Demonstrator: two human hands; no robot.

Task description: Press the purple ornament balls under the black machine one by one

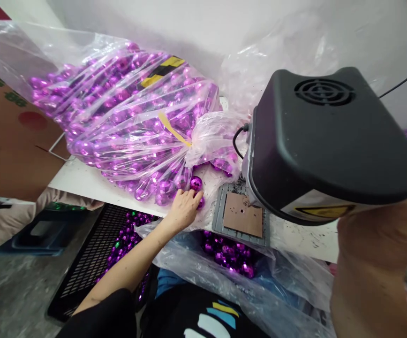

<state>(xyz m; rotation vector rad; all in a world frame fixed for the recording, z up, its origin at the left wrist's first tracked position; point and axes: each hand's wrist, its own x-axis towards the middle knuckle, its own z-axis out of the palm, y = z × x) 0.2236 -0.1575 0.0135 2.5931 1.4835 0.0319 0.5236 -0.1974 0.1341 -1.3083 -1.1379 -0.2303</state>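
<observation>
My left hand (185,209) is palm down on the white table, fingers curled over a shiny purple faceted ball (201,203) that is partly hidden under them. Just beyond the fingertips lies another purple ball (196,183). My right hand (382,232) is raised close to the camera, against the lower right of a black machine head (330,136). Its fingers are mostly hidden, so what it touches there does not show. Under the machine head, a brown square plate (243,214) with a small dark hole rests on a grey slotted base (219,206).
A clear bag (126,117) of purple balls, tied with yellow tape, fills the left tabletop. More balls lie in plastic (228,253) over my lap and in a black crate (84,263). A cardboard box (13,141) and another person's sleeve (6,220) are left.
</observation>
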